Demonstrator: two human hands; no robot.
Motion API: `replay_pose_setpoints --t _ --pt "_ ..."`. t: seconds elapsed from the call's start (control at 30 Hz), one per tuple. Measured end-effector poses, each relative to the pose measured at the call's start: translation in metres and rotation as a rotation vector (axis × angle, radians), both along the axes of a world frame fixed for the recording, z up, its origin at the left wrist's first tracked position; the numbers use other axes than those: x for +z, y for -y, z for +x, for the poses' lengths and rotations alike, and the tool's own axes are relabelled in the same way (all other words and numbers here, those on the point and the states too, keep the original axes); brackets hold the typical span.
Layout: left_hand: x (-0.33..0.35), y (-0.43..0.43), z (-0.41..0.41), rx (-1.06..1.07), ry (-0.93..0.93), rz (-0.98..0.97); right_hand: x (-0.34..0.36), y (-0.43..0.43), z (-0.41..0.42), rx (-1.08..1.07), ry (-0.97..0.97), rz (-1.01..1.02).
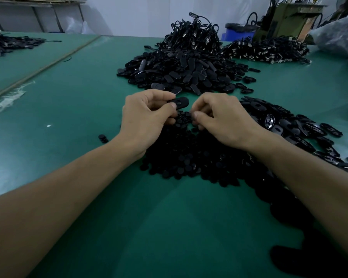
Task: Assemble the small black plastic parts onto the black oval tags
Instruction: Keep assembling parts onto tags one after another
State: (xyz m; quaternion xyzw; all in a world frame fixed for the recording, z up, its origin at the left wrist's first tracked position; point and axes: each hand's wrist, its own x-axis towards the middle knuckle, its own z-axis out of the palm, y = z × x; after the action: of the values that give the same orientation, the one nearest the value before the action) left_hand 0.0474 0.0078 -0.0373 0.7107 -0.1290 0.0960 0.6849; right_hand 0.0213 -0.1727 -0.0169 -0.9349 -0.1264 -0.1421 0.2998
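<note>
Black plastic is sorted into separate heaps on the green worktop (68,117), so that each kind is within easy reach. One oval tag (181,101) is pinched between the thumb and fingers of the left hand (147,119). It is held just above the near heap, with its broad face turned up and its free end pointed toward the right hand (221,119) (presumably so that the seat is offered to the part to be fitted). The right hand is curled, with thumb and forefinger drawn together at the crest of the heap of small parts (189,157). Whether a part is already caught between them cannot be told, since black is lost against black.

The two hands are kept close together over this heap, which is judged to spare travel between picking and fitting. A large pile of loose tags (181,71) is set just beyond the hands, a short reach for the left hand. A flatter spread of tags (285,121) lies beside the right wrist and is perhaps the finished lot, though this cannot be confirmed. Farther back, a corded pile (265,50) is kept well apart.

The step in hand is judged to be the picking of a part, with the fitting not yet done.
</note>
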Motion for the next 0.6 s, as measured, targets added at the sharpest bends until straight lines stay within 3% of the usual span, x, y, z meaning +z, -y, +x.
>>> replay_pose_setpoints --t 0.27,0.6 --pt "-0.0008 -0.0005 0.0006 0.001 -0.010 -0.004 0.0067 0.0029 -0.0011 0.038 -0.024 -0.063" --pt "0.0007 -0.0007 -0.0009 0.012 -0.015 0.022 0.0102 0.0018 -0.0025 0.030 0.012 0.240"
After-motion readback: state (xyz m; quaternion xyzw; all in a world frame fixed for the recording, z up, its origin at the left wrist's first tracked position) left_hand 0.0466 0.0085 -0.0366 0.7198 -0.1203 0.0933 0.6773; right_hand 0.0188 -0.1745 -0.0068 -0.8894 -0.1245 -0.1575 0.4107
